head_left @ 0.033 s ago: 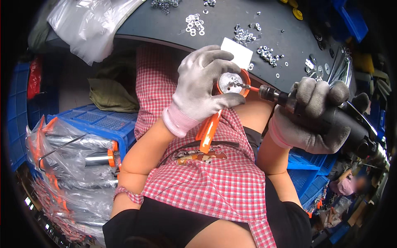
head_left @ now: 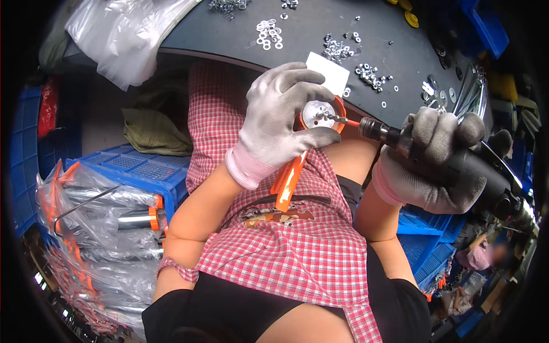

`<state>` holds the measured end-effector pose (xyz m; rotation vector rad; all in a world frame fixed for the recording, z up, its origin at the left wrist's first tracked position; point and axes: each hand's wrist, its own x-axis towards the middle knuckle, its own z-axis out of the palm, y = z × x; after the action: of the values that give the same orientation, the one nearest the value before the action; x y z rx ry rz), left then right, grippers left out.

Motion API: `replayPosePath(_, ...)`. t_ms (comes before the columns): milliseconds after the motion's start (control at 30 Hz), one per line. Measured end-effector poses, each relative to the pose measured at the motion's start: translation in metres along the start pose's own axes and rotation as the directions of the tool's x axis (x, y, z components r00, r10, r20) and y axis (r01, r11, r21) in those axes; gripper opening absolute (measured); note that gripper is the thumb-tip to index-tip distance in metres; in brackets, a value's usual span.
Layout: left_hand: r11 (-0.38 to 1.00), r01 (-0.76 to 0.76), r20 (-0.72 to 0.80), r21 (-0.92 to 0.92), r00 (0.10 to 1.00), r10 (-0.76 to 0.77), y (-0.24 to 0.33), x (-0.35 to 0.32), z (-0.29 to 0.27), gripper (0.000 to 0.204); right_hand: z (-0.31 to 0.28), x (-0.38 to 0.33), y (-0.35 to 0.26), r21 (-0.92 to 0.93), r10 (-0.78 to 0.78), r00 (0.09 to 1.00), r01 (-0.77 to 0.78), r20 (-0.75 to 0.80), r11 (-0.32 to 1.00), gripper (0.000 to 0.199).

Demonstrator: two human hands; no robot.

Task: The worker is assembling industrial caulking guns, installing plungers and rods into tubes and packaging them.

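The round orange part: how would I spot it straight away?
Find the checked apron. Above its middle, the gloved left hand holds the round orange part. A driver bit pointing at its silver disc sets it apart from the bagged orange-ended tubes at left.

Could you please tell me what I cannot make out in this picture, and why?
- Head view: left side of the round orange cup, hidden by the gloved left hand.
- Head view: part of the black power driver's body, hidden by the gloved right hand.
- Head view: whether the bit touches any fastener; too small.
- Head view: full extent of the clear plastic bags, cut off by the top edge.
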<state>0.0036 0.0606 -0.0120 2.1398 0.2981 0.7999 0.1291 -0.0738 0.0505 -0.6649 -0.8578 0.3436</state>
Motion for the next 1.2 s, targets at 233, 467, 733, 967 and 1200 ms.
replayPosePath(233, 0.993, -0.115, -0.080, -0.019, 0.990, 0.113, 0.000, 0.011, 0.001, 0.021, 0.002, 0.000, -0.014, -0.054, 0.052, 0.987, -0.061, -0.153, 0.997, 0.046)
replayPosePath(467, 0.987, -0.158, -0.090, -0.013, 0.984, 0.156, 0.001, 0.011, -0.003, 0.024, 0.006, -0.002, -0.014, -0.013, 0.064, 0.980, -0.068, -0.189, 0.998, 0.045)
replayPosePath(733, 0.969, -0.248, -0.135, 0.014, 0.959, 0.248, -0.002, 0.009, -0.001, 0.023, 0.007, 0.004, -0.010, 0.028, 0.097, 0.993, -0.095, -0.072, 0.995, 0.045)
replayPosePath(967, 0.967, -0.245, -0.163, -0.075, 0.959, 0.230, -0.006, 0.004, 0.006, 0.022, 0.004, -0.001, -0.002, 0.052, 0.042, 0.988, -0.035, -0.151, 0.998, 0.050)
replayPosePath(1200, 0.958, 0.016, -0.056, -0.285, 0.998, -0.033, -0.017, -0.004, 0.020, 0.060, -0.013, -0.008, 0.016, 0.204, 0.032, 0.994, -0.009, -0.109, 0.979, 0.051)
